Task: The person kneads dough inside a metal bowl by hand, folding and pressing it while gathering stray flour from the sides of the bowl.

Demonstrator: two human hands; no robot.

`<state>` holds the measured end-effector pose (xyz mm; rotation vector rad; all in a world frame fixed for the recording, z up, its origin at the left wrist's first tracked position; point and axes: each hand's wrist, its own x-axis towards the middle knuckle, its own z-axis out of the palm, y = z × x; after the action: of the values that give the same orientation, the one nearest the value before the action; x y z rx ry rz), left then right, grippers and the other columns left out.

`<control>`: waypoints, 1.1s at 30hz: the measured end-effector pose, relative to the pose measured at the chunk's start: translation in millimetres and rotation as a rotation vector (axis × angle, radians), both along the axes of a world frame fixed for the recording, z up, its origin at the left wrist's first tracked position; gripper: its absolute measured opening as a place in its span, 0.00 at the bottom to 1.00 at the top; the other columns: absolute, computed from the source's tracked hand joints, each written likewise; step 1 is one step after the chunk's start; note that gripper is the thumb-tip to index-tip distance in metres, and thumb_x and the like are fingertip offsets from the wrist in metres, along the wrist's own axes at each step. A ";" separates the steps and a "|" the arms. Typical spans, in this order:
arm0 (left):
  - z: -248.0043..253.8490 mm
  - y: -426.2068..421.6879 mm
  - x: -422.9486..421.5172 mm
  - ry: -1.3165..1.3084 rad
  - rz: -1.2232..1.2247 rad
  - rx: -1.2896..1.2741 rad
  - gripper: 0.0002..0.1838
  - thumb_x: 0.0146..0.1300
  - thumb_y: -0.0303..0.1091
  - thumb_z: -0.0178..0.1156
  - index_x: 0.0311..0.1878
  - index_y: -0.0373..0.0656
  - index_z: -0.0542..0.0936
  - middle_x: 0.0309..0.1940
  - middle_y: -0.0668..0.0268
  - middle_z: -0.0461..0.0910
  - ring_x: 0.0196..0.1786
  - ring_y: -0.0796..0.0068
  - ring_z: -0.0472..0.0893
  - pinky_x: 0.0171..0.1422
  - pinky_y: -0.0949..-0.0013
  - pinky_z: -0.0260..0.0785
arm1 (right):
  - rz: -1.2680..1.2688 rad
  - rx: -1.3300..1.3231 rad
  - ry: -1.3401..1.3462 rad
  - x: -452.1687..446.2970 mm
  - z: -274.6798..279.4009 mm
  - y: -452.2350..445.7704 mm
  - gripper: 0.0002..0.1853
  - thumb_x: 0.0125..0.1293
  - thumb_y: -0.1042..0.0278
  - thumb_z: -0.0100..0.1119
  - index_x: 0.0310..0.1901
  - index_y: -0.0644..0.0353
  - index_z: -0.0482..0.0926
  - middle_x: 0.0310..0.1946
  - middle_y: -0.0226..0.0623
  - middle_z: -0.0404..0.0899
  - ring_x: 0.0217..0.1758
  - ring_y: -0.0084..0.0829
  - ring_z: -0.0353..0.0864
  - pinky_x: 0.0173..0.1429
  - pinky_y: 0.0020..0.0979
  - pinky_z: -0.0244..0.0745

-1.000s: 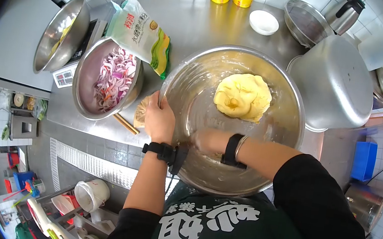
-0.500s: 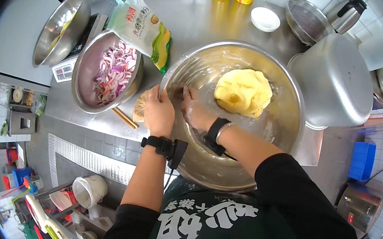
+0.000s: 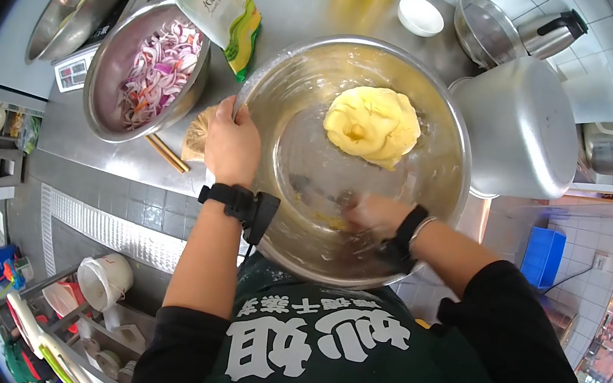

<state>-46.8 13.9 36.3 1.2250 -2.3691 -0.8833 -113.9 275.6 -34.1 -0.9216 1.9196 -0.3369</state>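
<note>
A large steel mixing bowl (image 3: 437, 143) sits at the counter's front edge, tilted slightly in view. A lump of yellow dough (image 3: 377, 123) with a dent in its top lies in the far part of the bowl. My left hand (image 3: 233, 147) is closed on the bowl's left rim, fingers curled over it. Inside the near part of the bowl, apart from the dough, my right hand (image 3: 375, 214) is low over the floury bottom. Motion smears its fingers. Smears and bits of dough stick to the metal around it.
Left of the bowl are a brown bag-like bundle (image 3: 196, 134), chopsticks (image 3: 167, 153), a bowl of sliced red onion (image 3: 111, 61) and a flour bag (image 3: 219, 2). A small white bowl (image 3: 421, 17) stands behind. A large overturned metal pot (image 3: 520, 127) is close on the right.
My right hand has moved from the bowl's left wall toward its near right side. My left hand stays on the rim. The whole view has shifted somewhat.
</note>
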 end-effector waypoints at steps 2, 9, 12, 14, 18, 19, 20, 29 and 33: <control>-1.6 -1.7 0.6 0.001 -0.006 0.009 0.18 0.64 0.39 0.50 0.54 0.43 0.76 0.47 0.52 0.79 0.49 0.51 0.78 0.50 0.56 0.71 | -0.104 -0.116 -0.111 21.1 0.3 -14.9 0.13 0.51 0.68 0.54 0.34 0.67 0.81 0.28 0.51 0.81 0.30 0.49 0.80 0.37 0.43 0.75; -0.4 -0.1 1.5 -0.014 0.011 -0.038 0.18 0.63 0.39 0.51 0.54 0.44 0.77 0.45 0.51 0.80 0.48 0.50 0.79 0.50 0.55 0.71 | -0.132 0.094 -0.055 -20.6 24.6 15.3 0.16 0.58 0.60 0.50 0.36 0.66 0.80 0.26 0.51 0.79 0.28 0.45 0.79 0.37 0.43 0.73; -1.2 -1.6 0.5 0.009 0.010 -0.014 0.18 0.63 0.38 0.51 0.54 0.44 0.77 0.45 0.51 0.80 0.48 0.50 0.79 0.50 0.55 0.71 | -0.023 0.124 -0.182 10.4 41.8 -13.7 0.17 0.61 0.60 0.52 0.44 0.64 0.81 0.35 0.45 0.83 0.40 0.36 0.81 0.50 0.34 0.71; 0.6 -1.5 1.9 -0.006 0.003 -0.004 0.18 0.63 0.38 0.51 0.54 0.44 0.77 0.44 0.51 0.80 0.47 0.51 0.79 0.50 0.55 0.71 | 0.000 0.119 -0.014 -18.9 18.6 11.1 0.17 0.59 0.59 0.51 0.40 0.64 0.81 0.35 0.45 0.83 0.39 0.41 0.81 0.46 0.38 0.73; 4.4 -0.1 1.5 -0.027 0.024 0.029 0.18 0.63 0.38 0.52 0.54 0.44 0.77 0.43 0.51 0.80 0.47 0.51 0.79 0.48 0.55 0.71 | -0.077 0.003 -0.073 -38.8 18.0 26.0 0.16 0.58 0.60 0.51 0.38 0.64 0.82 0.37 0.47 0.82 0.40 0.43 0.81 0.44 0.39 0.73; 3.1 -0.2 0.9 -0.014 0.027 0.015 0.17 0.63 0.38 0.52 0.53 0.45 0.77 0.43 0.51 0.81 0.46 0.51 0.79 0.48 0.55 0.71 | -0.173 -0.043 -0.043 -22.4 39.2 10.7 0.16 0.57 0.61 0.52 0.38 0.64 0.82 0.37 0.48 0.82 0.40 0.43 0.81 0.45 0.38 0.73; 0.9 0.4 1.5 0.000 0.025 0.002 0.17 0.63 0.38 0.52 0.53 0.45 0.77 0.43 0.51 0.81 0.46 0.51 0.79 0.48 0.55 0.71 | -0.054 0.195 -0.099 -5.2 46.8 -10.5 0.15 0.56 0.62 0.53 0.37 0.64 0.82 0.38 0.50 0.81 0.41 0.42 0.81 0.46 0.37 0.73; 7.1 0.3 2.7 -0.044 0.025 0.031 0.17 0.63 0.38 0.51 0.54 0.46 0.77 0.42 0.52 0.81 0.46 0.51 0.79 0.48 0.55 0.71 | -0.803 -0.310 -0.863 -24.3 74.9 -26.9 0.14 0.73 0.57 0.44 0.38 0.58 0.75 0.31 0.28 0.74 0.36 0.25 0.74 0.48 0.31 0.73; 8.6 -0.4 1.7 -0.048 0.030 0.063 0.18 0.63 0.38 0.51 0.54 0.46 0.77 0.42 0.52 0.81 0.46 0.52 0.79 0.48 0.55 0.71 | -0.939 -0.446 -1.110 -16.4 97.8 -34.0 0.12 0.72 0.58 0.47 0.35 0.56 0.70 0.29 0.27 0.69 0.34 0.22 0.71 0.42 0.27 0.68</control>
<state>-45.0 13.6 44.9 1.3167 -2.3704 -0.9356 -130.3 241.6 63.7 0.0797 1.0718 -1.5034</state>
